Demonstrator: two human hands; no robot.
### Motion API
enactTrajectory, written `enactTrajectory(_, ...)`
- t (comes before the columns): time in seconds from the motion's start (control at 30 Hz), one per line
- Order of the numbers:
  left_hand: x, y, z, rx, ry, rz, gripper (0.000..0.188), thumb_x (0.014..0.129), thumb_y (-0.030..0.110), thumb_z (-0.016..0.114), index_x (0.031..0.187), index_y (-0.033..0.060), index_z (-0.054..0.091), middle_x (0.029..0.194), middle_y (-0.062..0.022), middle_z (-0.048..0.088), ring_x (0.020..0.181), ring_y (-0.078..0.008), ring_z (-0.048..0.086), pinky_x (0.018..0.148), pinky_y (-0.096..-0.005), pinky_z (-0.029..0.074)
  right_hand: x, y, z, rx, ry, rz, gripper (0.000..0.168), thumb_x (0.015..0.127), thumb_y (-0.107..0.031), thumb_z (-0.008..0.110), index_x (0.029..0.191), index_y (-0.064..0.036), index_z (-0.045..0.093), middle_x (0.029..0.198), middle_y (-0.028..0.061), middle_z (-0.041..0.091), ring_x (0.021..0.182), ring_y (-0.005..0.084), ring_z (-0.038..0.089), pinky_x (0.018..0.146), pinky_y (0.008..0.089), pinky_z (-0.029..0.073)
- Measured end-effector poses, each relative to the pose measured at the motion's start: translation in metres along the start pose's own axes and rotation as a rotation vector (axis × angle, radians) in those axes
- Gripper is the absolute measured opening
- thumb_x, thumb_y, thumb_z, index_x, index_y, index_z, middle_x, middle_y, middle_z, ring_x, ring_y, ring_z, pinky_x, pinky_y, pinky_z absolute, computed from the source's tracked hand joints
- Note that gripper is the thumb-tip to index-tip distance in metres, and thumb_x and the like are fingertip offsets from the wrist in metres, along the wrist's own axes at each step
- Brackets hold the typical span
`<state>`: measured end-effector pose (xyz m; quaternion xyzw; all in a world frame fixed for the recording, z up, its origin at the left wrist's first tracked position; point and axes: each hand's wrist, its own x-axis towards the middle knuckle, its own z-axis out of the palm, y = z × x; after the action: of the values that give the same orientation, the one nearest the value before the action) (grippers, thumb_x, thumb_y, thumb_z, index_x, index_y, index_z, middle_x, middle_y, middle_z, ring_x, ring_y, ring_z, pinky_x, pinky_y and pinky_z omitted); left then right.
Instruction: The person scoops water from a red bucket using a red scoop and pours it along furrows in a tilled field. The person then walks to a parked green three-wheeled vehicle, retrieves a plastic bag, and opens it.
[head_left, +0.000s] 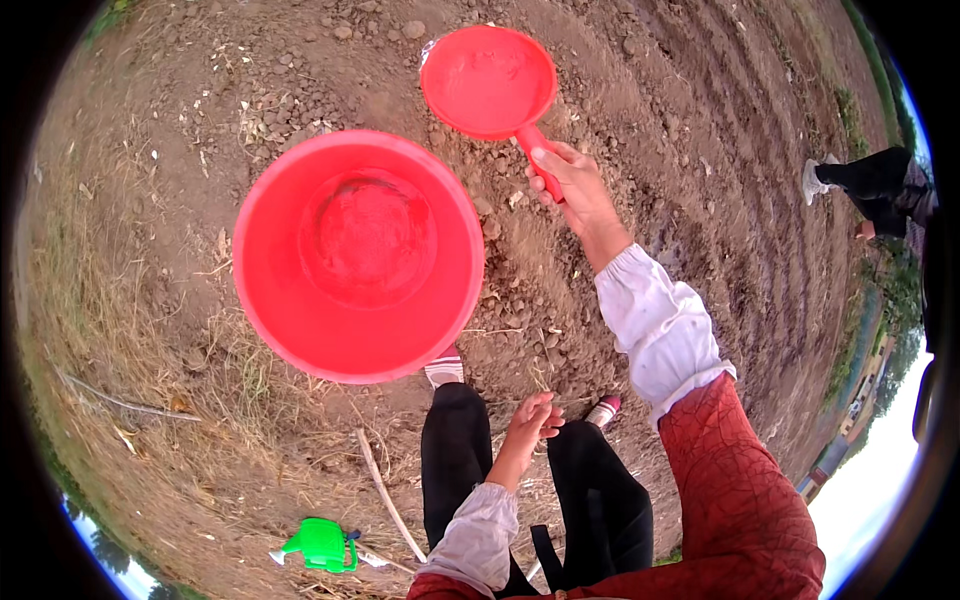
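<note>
My right hand (574, 180) grips the handle of a red plastic dipper (489, 82), held out over the soil beyond and to the right of a large red plastic tub (262, 300). Something clear shows at the dipper's far left rim; whether the dipper holds water I cannot tell. The tub stands before my feet, its bottom showing through what may be shallow water. My left hand (531, 424) holds nothing, its fingers apart and slightly bent, between my knees.
A green plastic watering can (324, 544) lies at the lower left, near a long stick (386, 491). Another thin branch (131, 401) lies on dry grass at the left. Furrowed soil (720, 187) stretches to the right, where another person (874, 184) in dark trousers is partly visible.
</note>
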<state>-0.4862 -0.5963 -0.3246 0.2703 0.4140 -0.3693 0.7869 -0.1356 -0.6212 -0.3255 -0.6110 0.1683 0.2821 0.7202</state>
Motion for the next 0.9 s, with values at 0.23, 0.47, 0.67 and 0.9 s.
enactTrajectory(0.23,-0.001,-0.003,0.001,0.002,0.001,-0.023,0.042,0.089,0.032,0.05,0.12,0.0049,0.042,0.097,-0.0087,0.055,0.082,-0.0151,0.059,0.069,-0.0267,0.048,0.002,0.042,-0.026,0.021,0.134,0.126,0.036,0.081,-0.018,0.062,0.108,0.002,0.048,0.07,0.0035,0.055,0.051,0.0068,0.049,0.04,0.0186,0.037)
enactTrajectory(0.47,0.0,-0.009,0.005,0.032,-0.005,-0.037,0.044,0.089,0.034,0.05,0.12,0.0047,0.042,0.098,-0.0095,0.055,0.084,-0.0162,0.057,0.071,-0.0279,0.047,-0.089,0.089,-0.086,-0.027,0.331,0.29,0.027,0.082,-0.016,0.059,0.101,0.002,0.052,0.066,0.0025,0.055,0.05,0.0071,0.05,0.04,0.0189,0.037)
enactTrajectory(0.67,0.0,-0.011,0.011,0.041,-0.004,-0.049,0.037,0.09,0.03,0.048,0.118,0.0062,0.043,0.098,-0.0082,0.056,0.084,-0.015,0.057,0.073,-0.0291,0.046,-0.173,0.098,-0.115,-0.008,0.387,0.351,0.025,0.083,-0.016,0.057,0.1,0.001,0.051,0.067,0.0013,0.054,0.051,0.007,0.05,0.041,0.0193,0.037)
enactTrajectory(0.9,0.001,-0.017,0.012,0.053,0.007,-0.063,0.037,0.09,0.029,0.048,0.118,0.0062,0.043,0.097,-0.0082,0.055,0.084,-0.0148,0.057,0.072,-0.0281,0.046,-0.161,0.078,-0.106,-0.024,0.304,0.281,0.035,0.083,-0.02,0.058,0.108,0.002,0.048,0.072,0.003,0.054,0.055,0.007,0.05,0.042,0.0183,0.037)
